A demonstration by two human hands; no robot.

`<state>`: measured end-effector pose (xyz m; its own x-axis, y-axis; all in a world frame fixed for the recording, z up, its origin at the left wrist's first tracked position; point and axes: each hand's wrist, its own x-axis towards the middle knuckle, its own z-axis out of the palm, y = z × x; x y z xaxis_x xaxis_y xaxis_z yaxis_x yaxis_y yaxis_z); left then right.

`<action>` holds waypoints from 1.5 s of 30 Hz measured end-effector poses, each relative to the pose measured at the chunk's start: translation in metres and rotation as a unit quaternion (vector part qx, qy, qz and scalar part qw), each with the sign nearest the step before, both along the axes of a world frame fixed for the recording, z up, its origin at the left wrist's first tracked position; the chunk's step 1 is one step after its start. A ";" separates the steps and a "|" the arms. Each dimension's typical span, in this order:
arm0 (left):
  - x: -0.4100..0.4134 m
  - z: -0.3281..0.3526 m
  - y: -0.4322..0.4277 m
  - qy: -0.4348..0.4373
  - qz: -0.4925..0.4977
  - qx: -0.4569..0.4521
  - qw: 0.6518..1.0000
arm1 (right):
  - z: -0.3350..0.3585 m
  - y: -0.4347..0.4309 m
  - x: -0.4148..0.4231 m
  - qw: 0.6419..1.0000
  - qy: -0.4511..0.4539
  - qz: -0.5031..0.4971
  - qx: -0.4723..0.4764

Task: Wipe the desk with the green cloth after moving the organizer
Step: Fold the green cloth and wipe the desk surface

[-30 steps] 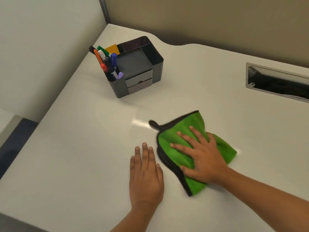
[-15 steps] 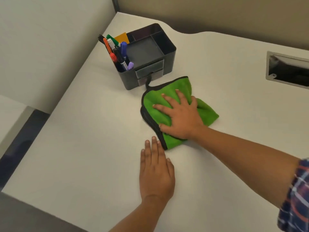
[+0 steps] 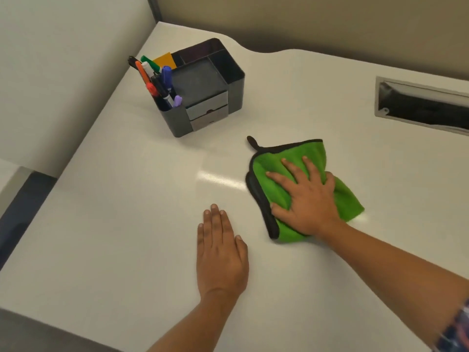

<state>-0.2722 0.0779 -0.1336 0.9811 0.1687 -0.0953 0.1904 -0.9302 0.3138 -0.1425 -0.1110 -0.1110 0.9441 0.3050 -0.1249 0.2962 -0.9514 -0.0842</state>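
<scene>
Pressing down with fingers spread, the right hand [image 3: 308, 199] lay flat on the green cloth [image 3: 299, 189], palm covering its middle and gripping nothing. The cloth was bunched on the desk [image 3: 114, 224], its black-edged side toward the left and a small black loop [image 3: 252, 142] sticking out at its far-left corner. The left hand [image 3: 220, 252] rested palm-down on the bare desk near the cloth's left edge, fingers straight and close together, holding nothing and not touching the cloth. The organizer [image 3: 203, 90] stood well apart from both hands, toward the far-left corner of the desk, with coloured pens [image 3: 157, 80] upright in its front-left compartment and an orange pad [image 3: 166, 60] behind them. Its other compartments looked dark. A cable slot [image 3: 421, 105] was set into the desk at the far right. A bit of plaid sleeve [image 3: 456, 329] showed at the lower right edge.
</scene>
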 end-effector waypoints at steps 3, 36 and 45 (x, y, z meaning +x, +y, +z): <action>0.000 0.001 -0.001 0.005 -0.001 0.005 1.000 | 0.002 0.013 -0.016 1.000 -0.004 -0.015 0.004; 0.002 0.004 -0.008 -0.015 0.017 0.043 0.999 | -0.001 -0.261 -0.192 0.986 0.003 -0.164 -0.024; 0.002 -0.004 -0.005 -0.020 0.023 0.045 0.999 | -0.002 -0.182 -0.101 0.974 0.010 -0.225 -0.020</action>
<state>-0.2699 0.0732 -0.1379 0.9750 0.2189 -0.0377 0.2215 -0.9457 0.2377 -0.2431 -0.2935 -0.1135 0.9782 -0.1454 -0.1482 -0.1537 -0.9871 -0.0459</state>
